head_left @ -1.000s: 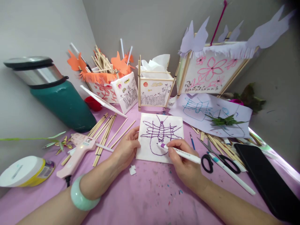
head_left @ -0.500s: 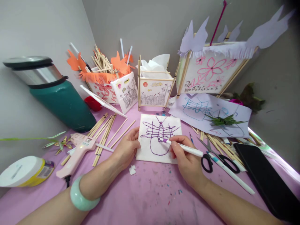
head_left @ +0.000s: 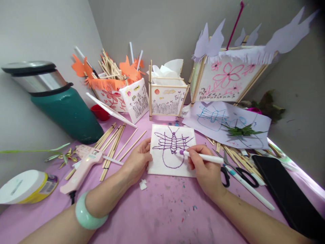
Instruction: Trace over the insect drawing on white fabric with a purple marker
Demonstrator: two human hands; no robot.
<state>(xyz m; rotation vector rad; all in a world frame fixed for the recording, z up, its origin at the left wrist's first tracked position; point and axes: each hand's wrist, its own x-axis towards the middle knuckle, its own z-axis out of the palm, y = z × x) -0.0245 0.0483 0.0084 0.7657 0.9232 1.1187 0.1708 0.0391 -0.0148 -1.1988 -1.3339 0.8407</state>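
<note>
A white square panel lies on the pink-purple cloth, bearing a purple insect drawing with wings, a striped body and a curved line below. My left hand grips its left edge, thumb on top and fingers partly hidden behind. In my right hand is a white marker with a purple band, pinched between thumb and fingers. The marker's tip is at the lower end of the insect's body; whether it touches the panel I cannot tell. The side of my right hand rests by the panel's right edge.
Left are a green bottle, a pink glue gun, wooden sticks and a yellow-white tub. Decorated boxes stand behind. Right are scissors, another marker, a black phone and a drawing sheet with leaves.
My right hand has shifted slightly right and up with the marker, whose tip has moved right from the body's lower left. A small mark now shows there. My left hand keeps its hold.
</note>
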